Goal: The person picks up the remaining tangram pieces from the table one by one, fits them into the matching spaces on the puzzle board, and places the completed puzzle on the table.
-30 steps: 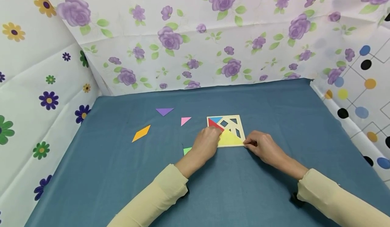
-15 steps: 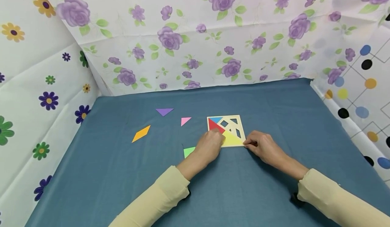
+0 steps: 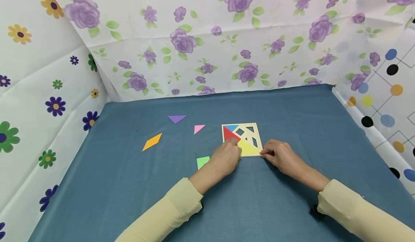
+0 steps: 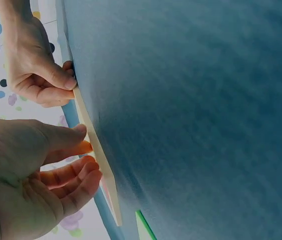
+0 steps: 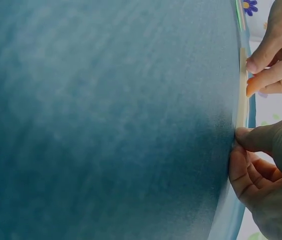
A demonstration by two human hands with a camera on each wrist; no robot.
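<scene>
A wooden tangram board (image 3: 258, 135) lies on the blue cloth, with a red triangle (image 3: 229, 134), a yellow triangle (image 3: 249, 149) and a blue piece (image 3: 231, 127) set in its tray. My left hand (image 3: 227, 157) rests over the board's near left corner, fingertips touching the pieces there and hiding part of red and yellow. In the left wrist view its fingers (image 4: 66, 177) are loosely bent, thumb apart from the others. My right hand (image 3: 281, 156) pinches the near right corner of the board between thumb and fingers; the right wrist view shows this pinch on the board's edge (image 5: 242, 95).
Left of the board lie a pink triangle (image 3: 199, 129), a purple triangle (image 3: 177, 119) and an orange parallelogram (image 3: 152, 141). A green piece (image 3: 202, 162) is partly covered by my left forearm. Flowered curtains (image 3: 181, 61) stand behind the table.
My left hand has slid slightly toward me and right across the pieces, uncovering more of the red triangle and the green piece. The right hand keeps its hold on the corner.
</scene>
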